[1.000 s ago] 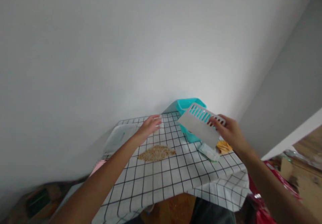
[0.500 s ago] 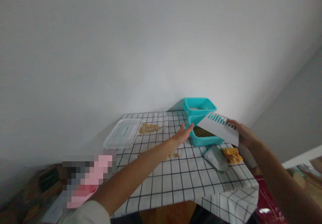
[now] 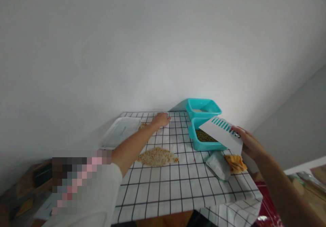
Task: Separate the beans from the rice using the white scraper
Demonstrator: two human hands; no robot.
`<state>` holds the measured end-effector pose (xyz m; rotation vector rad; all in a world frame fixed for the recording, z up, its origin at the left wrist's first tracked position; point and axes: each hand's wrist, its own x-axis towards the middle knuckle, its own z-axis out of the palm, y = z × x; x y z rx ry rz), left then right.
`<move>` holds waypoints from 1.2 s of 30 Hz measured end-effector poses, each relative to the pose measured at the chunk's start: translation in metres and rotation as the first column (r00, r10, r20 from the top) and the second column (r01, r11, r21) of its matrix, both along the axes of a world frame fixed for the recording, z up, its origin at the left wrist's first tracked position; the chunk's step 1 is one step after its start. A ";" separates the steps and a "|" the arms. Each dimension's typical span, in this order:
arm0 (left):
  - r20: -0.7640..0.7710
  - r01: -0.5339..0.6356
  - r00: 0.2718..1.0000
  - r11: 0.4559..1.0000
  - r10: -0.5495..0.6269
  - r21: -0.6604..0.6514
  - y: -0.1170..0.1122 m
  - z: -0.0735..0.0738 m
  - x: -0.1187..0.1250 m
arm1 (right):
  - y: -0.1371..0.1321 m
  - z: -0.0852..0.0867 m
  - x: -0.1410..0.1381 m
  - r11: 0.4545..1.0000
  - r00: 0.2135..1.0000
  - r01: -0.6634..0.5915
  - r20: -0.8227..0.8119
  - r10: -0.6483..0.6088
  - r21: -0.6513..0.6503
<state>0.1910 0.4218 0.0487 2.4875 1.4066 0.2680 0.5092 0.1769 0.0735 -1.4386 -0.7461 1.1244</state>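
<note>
My right hand (image 3: 249, 142) grips the edge of a white slotted panel (image 3: 221, 133), which tilts over a turquoise bin (image 3: 209, 146) of small green beans (image 3: 203, 136). My left hand (image 3: 161, 119) is at the far side of the table, above the rear pile of pale yellow grains (image 3: 143, 126), which my forearm partly covers. Its fingers look curled; whatever may be inside them is hidden. Nearer to me lies a wider pile of yellow grains (image 3: 158, 157). A second turquoise bin (image 3: 203, 103) stands behind the first, with something pale inside.
A clear plastic lid (image 3: 121, 130) lies at the table's left, by my left arm. A grey-green cloth (image 3: 218, 166) and an orange cloth (image 3: 235, 163) lie before the bins. A grey wall (image 3: 152, 50) rises behind the checked tablecloth (image 3: 178, 189).
My left hand has moved left and back, away from the front bin toward the rear grain pile. The near pile is now uncovered. My right hand still holds the panel over the bin.
</note>
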 end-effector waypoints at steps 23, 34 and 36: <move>-0.212 -0.149 0.965 0.988 0.154 0.037 0.112 0.016 -0.189 | 0.132 0.122 -0.087 0.916 0.626 -0.362 0.773 0.102 0.172; -0.347 0.091 0.936 0.993 -0.059 0.075 0.110 0.004 -0.145 | 0.279 0.055 -0.198 0.708 -0.080 -0.407 0.794 0.602 -0.578; -0.380 0.099 0.924 0.988 -0.048 0.117 0.108 0.002 -0.147 | 0.283 0.037 -0.201 0.693 -0.123 -0.411 0.789 0.602 -0.593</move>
